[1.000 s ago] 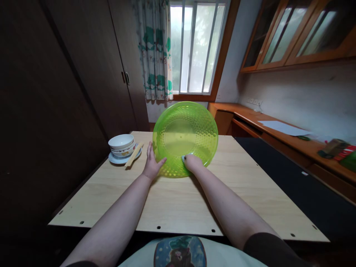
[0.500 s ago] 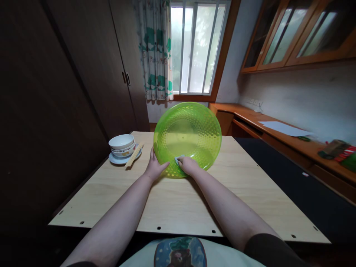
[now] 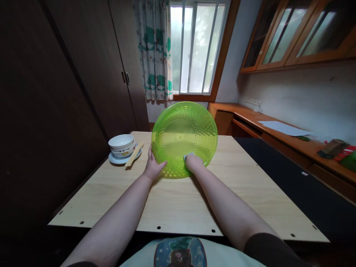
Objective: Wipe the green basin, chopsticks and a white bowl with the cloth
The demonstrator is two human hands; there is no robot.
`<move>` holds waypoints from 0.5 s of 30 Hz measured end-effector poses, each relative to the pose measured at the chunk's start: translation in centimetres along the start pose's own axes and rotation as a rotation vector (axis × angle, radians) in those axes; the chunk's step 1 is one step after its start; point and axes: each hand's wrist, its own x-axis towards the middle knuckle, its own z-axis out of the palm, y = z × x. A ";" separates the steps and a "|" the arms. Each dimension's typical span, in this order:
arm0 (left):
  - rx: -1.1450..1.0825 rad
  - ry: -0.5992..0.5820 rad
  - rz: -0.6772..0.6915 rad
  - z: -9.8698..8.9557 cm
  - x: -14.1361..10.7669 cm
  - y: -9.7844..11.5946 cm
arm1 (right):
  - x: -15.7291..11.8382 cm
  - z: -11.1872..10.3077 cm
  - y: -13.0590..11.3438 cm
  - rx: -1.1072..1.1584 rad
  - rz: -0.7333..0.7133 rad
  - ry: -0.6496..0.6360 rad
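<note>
Left hand (image 3: 154,167) clamped at eight o'clock on its rim, a round, translucent green plastic basin (image 3: 180,137) tilts up at the pale wooden table (image 3: 172,207); the right hand (image 3: 194,163), closed on a small pale-blue cloth (image 3: 190,154) (mostly hidden), is inside at five. Stacked white round bowls (image 3: 122,145) sit toward nine o'clock.
</note>
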 end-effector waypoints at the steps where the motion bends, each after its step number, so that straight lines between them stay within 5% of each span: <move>1: -0.001 0.005 0.000 0.0 0.0 -0.1 | -0.2 0.2 -0.3 0.001 -0.070 0.012; 6: 0.008 0.011 0.009 0.0 0.1 0.0 | -0.8 1.0 -1.1 0.068 -0.276 0.054; 15: 0.014 -0.006 0.010 -0.3 0.2 0.4 | 0.4 0.1 0.4 0.052 0.095 0.021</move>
